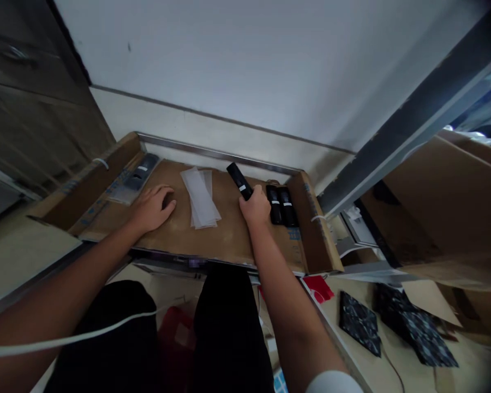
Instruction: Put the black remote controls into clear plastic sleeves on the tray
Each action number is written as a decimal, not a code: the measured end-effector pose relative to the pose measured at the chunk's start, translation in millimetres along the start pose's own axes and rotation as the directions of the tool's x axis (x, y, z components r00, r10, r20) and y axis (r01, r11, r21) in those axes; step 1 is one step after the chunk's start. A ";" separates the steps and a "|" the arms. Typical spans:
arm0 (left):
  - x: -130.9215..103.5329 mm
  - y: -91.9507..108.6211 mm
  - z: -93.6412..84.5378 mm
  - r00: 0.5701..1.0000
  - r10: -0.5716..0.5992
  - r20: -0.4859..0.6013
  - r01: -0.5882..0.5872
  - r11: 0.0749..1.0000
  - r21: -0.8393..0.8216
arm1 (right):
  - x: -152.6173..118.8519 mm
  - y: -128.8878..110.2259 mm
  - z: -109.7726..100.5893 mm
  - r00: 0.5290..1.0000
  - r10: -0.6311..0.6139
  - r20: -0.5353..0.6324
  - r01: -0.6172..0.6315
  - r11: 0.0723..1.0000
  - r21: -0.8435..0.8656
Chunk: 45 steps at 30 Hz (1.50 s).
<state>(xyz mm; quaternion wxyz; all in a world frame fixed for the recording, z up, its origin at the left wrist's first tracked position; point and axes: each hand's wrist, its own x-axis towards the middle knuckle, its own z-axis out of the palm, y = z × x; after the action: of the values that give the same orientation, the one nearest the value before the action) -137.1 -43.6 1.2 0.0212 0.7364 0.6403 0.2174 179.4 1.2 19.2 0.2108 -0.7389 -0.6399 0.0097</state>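
On the cardboard-lined surface [169,234], my left hand [150,208] rests with fingers apart, holding nothing. It lies just below a black item in a clear plastic bag [141,173] at the left. Several clear plastic bags [201,199] are stacked loosely between my hands. My right hand [255,206] is wrapped around the lower end of a black remote-like device [239,179] with a small white label, tilted up to the left. Two similar black devices [281,206] lie side by side to the right of that hand.
Raised cardboard sides [316,229] bound the surface left and right. Behind it stands a white panel [213,65]. A large cardboard box [445,207] is at the right, with dark patterned items [360,322] below it. A white cable [85,334] crosses my left forearm.
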 end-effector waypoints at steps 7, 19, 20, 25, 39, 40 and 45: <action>-18.7 14.1 1.4 0.997 -0.052 -0.052 0.051 0.998 -0.022 | -3.0 -3.2 -6.0 0.992 -0.107 -0.073 0.107 0.994 0.004; -49.7 33.0 -2.1 0.988 -0.086 -0.129 0.089 0.996 0.018 | 0.2 0.3 -4.0 0.986 -0.163 -0.022 0.163 0.987 0.000; -49.3 32.2 -1.7 0.988 -0.086 -0.126 0.090 0.996 0.025 | 0.1 0.1 -4.5 0.986 -0.164 -0.017 0.164 0.986 -0.005; -49.0 31.3 -2.1 0.991 -0.083 -0.104 0.089 0.994 0.058 | -0.8 -1.8 -7.7 0.986 -0.164 0.019 0.164 0.986 -0.019; -51.2 38.1 -6.2 0.984 -0.100 -0.147 0.103 0.995 0.016 | 29.7 -10.6 16.5 0.933 -0.360 0.029 0.353 0.926 0.136; -51.5 38.0 -6.6 0.985 -0.094 -0.145 0.097 0.995 0.013 | 36.5 -12.5 20.8 0.918 -0.396 0.018 0.388 0.907 0.164; -53.6 42.2 -9.8 0.987 -0.019 -0.157 0.012 0.999 -0.048 | 61.7 -17.1 38.4 0.889 -0.448 -0.090 0.455 0.845 0.281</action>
<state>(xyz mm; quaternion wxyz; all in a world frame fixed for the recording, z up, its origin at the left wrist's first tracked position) -105.7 -104.7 7.5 -0.0104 0.7113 0.6404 0.2896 163.5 72.9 5.5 0.3215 -0.5281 -0.7846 0.0471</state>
